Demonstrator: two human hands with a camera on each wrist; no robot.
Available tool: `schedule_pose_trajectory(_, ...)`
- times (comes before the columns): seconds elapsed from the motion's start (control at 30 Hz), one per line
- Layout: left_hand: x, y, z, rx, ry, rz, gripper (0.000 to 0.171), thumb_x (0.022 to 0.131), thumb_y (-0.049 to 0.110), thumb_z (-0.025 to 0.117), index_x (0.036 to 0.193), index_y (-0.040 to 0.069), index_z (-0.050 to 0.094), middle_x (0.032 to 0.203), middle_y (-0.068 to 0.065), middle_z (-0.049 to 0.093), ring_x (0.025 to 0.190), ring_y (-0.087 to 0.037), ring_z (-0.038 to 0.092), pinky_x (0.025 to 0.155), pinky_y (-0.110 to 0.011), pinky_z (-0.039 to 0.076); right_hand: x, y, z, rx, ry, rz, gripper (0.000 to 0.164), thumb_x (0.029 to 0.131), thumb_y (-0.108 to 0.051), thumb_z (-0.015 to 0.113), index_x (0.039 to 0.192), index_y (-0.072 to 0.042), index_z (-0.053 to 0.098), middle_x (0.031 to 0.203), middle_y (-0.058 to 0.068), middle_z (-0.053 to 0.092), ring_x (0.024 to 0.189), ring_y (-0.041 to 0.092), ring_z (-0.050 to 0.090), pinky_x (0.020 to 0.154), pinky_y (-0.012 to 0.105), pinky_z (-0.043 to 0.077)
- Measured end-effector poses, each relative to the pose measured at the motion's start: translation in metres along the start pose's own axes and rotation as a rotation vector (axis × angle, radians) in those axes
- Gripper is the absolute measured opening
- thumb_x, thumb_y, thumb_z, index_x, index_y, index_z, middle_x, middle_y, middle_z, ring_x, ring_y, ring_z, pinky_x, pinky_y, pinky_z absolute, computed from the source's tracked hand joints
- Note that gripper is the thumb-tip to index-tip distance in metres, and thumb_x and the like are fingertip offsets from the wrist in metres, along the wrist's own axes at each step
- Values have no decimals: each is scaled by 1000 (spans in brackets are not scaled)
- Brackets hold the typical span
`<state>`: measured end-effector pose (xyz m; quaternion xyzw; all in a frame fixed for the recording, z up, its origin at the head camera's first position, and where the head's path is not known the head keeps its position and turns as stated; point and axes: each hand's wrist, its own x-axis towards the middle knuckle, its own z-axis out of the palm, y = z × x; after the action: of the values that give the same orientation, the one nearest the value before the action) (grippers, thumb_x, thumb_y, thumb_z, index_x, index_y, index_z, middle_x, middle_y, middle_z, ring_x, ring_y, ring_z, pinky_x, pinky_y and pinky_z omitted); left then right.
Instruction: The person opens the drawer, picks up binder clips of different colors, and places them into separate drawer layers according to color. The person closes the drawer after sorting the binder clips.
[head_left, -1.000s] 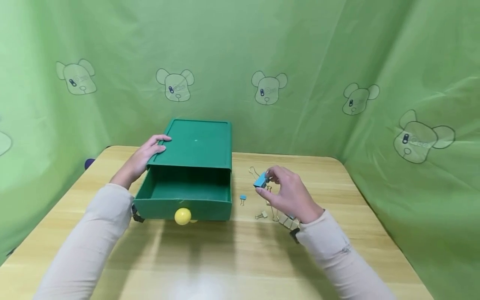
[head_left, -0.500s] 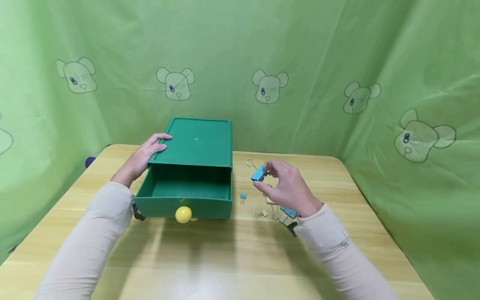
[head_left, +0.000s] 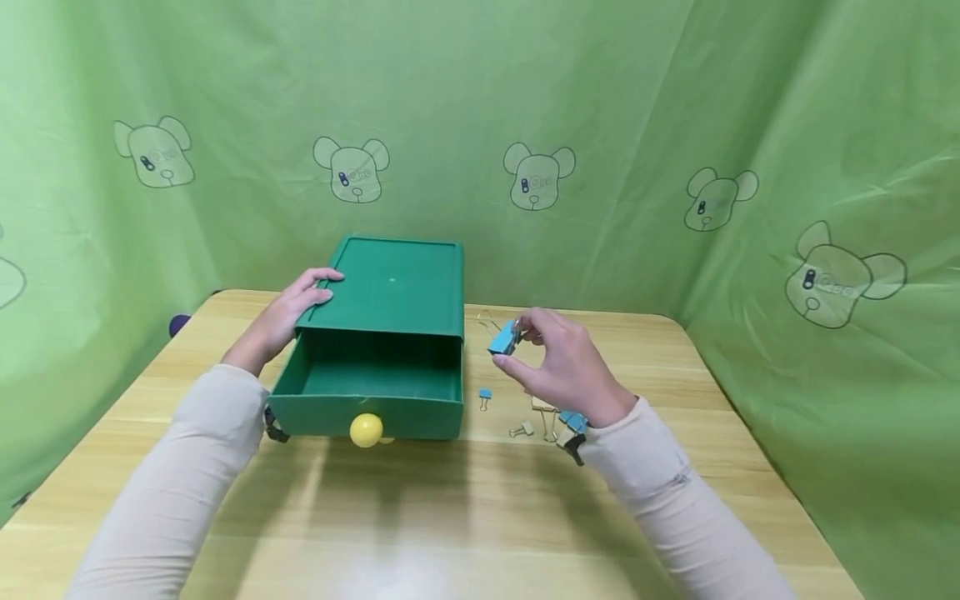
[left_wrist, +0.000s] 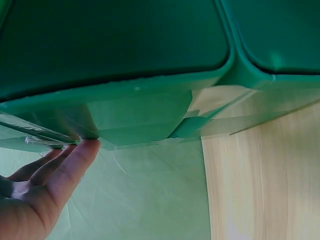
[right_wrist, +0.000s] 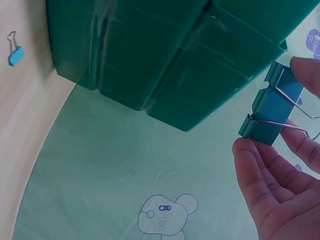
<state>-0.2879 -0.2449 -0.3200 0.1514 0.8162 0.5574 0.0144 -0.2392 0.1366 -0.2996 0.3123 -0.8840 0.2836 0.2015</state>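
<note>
A green drawer box [head_left: 397, 283] stands left of centre, its drawer [head_left: 315, 418] pulled out and the yellow knob [head_left: 366, 430] facing me. My left hand [head_left: 283, 317] rests on the box's left top edge with fingers extended; in the left wrist view, fingertips [left_wrist: 89, 146] touch its wall. Between thumb and fingers, my right hand [head_left: 573, 367] pinches a large blue binder clip [head_left: 502, 339] to the right of the box, above the table. The right wrist view shows the same binder clip [right_wrist: 277, 107] with its wire handles folded out toward the palm.
A small blue binder clip [head_left: 485, 394] lies beside the drawer on the wooden table [head_left: 420, 517]. A small pale clip [head_left: 522, 429] lies nearer me. More blue clips [head_left: 573, 422] and pale clips are partly hidden under my right wrist. Green curtain [head_left: 450, 100] surrounds the table.
My right hand has moved left and slightly up toward the box with the blue binder clip, uncovering more clips beneath. The left hand and the drawer stay as they were.
</note>
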Motion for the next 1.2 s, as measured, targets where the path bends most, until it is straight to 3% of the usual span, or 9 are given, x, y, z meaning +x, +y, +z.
schedule_pose_trajectory(0.6,-1,0,1,14,9,6,45,104,28,33,145,8,33,154,-19,18,133,-43,24,106,-65,21,12,-25,3,66,39,-115,33,78,-21,82,97,-4,61,94,6,63,88,21,62,80,37,55)
schedule_pose_trajectory(1.2,-2,-1,0,37,11,24,45,104,30,33,144,8,34,156,-17,17,136,-41,21,107,-67,17,21,-41,15,127,3,-200,35,78,-18,82,103,-3,62,96,5,64,88,17,60,80,33,54)
